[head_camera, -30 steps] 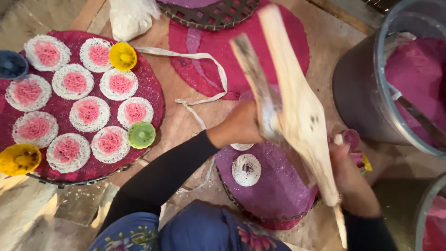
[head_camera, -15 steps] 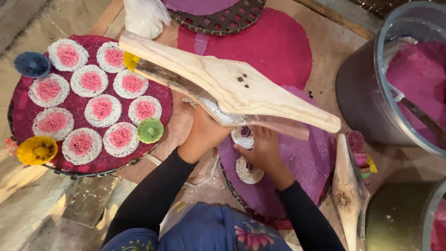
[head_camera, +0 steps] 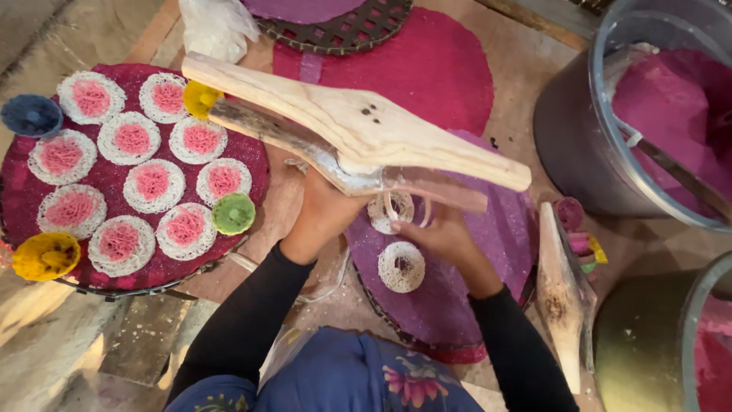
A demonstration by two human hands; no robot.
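A long wooden press [head_camera: 358, 130] with two handles lies level across the middle. My left hand [head_camera: 320, 217] grips it from below, by its metal barrel. White strands [head_camera: 393, 206] hang under the barrel in a small coil. My right hand [head_camera: 438, 236] is just under the press, fingers apart and touching those strands. One finished white noodle nest [head_camera: 402, 267] lies on the round purple mat [head_camera: 457, 305] below my hands.
At left, a round tray [head_camera: 122, 288] holds several pink-and-white noodle discs [head_camera: 151, 185] plus blue [head_camera: 30, 114], yellow [head_camera: 46, 255] and green [head_camera: 233, 214] cups. A metal pot of pink dough [head_camera: 656, 99] stands right, a loose wooden piece [head_camera: 564, 294] beside it. A second pot [head_camera: 656, 351] sits lower right.
The press swung from upright to level over the purple mat. My right hand left its handle and went under the barrel. A wooden piece now lies at right.
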